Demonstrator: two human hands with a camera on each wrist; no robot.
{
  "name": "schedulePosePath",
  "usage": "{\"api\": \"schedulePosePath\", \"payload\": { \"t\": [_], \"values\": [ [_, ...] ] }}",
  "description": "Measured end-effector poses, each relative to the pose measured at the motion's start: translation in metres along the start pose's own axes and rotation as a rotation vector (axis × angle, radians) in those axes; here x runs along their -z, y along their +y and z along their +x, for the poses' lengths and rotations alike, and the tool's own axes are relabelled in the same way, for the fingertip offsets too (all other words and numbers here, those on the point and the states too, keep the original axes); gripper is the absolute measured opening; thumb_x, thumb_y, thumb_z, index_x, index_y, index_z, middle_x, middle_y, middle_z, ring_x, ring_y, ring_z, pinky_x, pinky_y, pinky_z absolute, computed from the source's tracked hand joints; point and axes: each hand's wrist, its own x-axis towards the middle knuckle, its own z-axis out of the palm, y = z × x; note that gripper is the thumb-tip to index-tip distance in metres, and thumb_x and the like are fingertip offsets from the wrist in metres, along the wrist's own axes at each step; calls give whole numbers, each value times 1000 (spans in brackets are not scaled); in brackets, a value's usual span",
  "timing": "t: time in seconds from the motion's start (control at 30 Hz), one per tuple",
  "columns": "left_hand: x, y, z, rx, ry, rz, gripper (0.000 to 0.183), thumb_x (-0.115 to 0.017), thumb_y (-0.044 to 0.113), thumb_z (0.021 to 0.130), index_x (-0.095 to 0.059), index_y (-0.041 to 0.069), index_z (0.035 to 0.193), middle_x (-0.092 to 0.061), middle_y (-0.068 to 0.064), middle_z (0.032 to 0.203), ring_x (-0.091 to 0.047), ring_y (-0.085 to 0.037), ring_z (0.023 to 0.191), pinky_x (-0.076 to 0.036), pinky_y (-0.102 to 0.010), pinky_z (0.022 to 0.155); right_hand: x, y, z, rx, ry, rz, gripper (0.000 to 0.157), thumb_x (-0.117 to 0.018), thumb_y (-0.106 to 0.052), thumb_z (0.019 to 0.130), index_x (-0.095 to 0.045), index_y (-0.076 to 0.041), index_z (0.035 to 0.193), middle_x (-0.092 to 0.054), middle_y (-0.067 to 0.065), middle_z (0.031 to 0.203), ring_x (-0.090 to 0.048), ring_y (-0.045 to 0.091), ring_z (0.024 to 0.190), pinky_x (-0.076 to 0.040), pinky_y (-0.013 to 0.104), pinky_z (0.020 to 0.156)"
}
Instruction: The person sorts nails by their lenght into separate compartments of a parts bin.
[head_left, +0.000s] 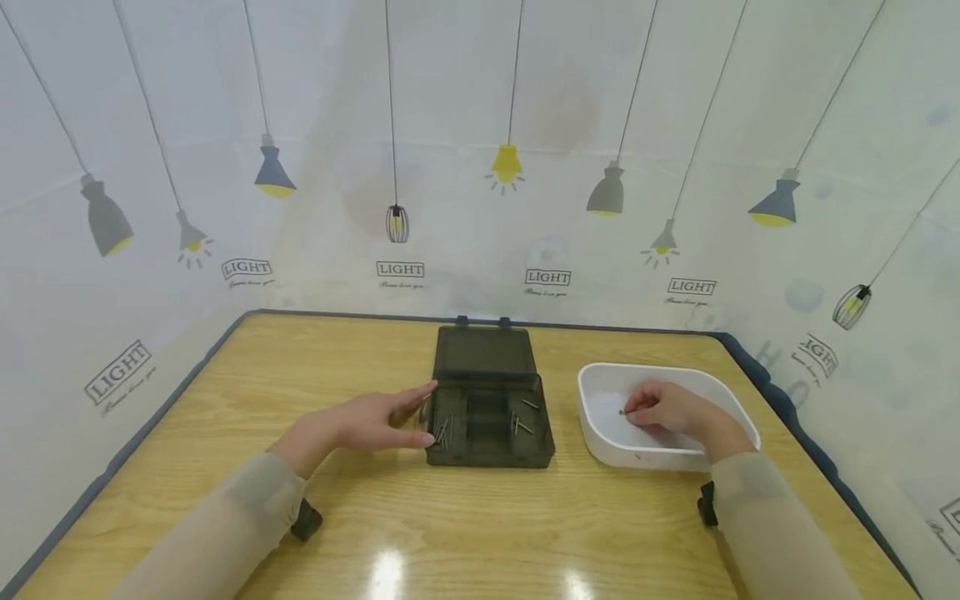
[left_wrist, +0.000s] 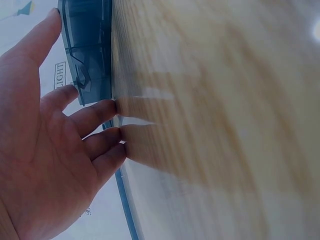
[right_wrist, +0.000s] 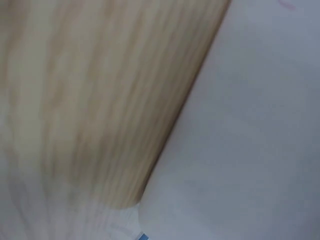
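A dark see-through plastic box (head_left: 491,454) lies with its lid (head_left: 485,352) raised at the back. Thin metal screw-like pieces (head_left: 442,431) are in its left compartment, and a few more (head_left: 522,425) in the right one. My left hand (head_left: 367,421) rests at the box's left side, thumb at the front corner, fingers extended; the left wrist view shows its palm (left_wrist: 45,145) holding nothing. Inside the white tray (head_left: 600,446), my right hand (head_left: 667,408) pinches a small metal screw-like piece (head_left: 622,412) between thumb and finger. The right wrist view shows neither that hand nor the piece.
The wooden table (head_left: 450,533) runs back to a wall covering (head_left: 480,242) printed with lamps. The tray stands to the right of the box with a gap of table between them. Its outer wall (right_wrist: 240,125) fills much of the right wrist view.
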Motion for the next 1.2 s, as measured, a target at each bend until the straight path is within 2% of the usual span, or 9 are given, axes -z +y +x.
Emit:
{"api": "schedulePosePath", "payload": {
  "t": [0.6, 0.9, 1.03, 1.2],
  "values": [
    [0, -5, 0, 4, 8, 14, 102, -63, 76, 100, -12, 35, 178, -30, -5, 181, -42, -39, 162, -33, -61, 133, -3, -7, 7, 5, 21, -106, 16, -77, -21, 104, -75, -6, 111, -70, 4, 100, -59, 21, 94, -47, 32, 82],
    [-1, -3, 1, 3, 11, 22, 102, -62, 78, 99, -13, 36, 178, -32, -5, 181, -42, -38, 162, -34, -61, 132, 0, -8, 1, 3, 43, -92, 16, -78, -23, 103, -77, -9, 112, -71, 4, 101, -61, 22, 96, -50, 32, 83],
    [-1, -2, 0, 4, 11, 25, 102, -62, 77, 100, -13, 36, 178, -32, -5, 181, -43, -39, 161, -34, -60, 132, 0, -11, -5, 28, 64, -26, 22, -75, -23, 105, -74, -5, 119, -70, 7, 103, -62, 22, 94, -53, 33, 82],
    [-1, -2, 0, -1, 11, 24, 102, -62, 77, 100, -12, 36, 178, -32, -5, 181, -43, -39, 161, -34, -60, 132, -3, -18, -11, 83, 115, 63, 35, -70, -24, 110, -67, -8, 141, -70, 10, 109, -64, 22, 91, -55, 33, 77]
  ]
}}
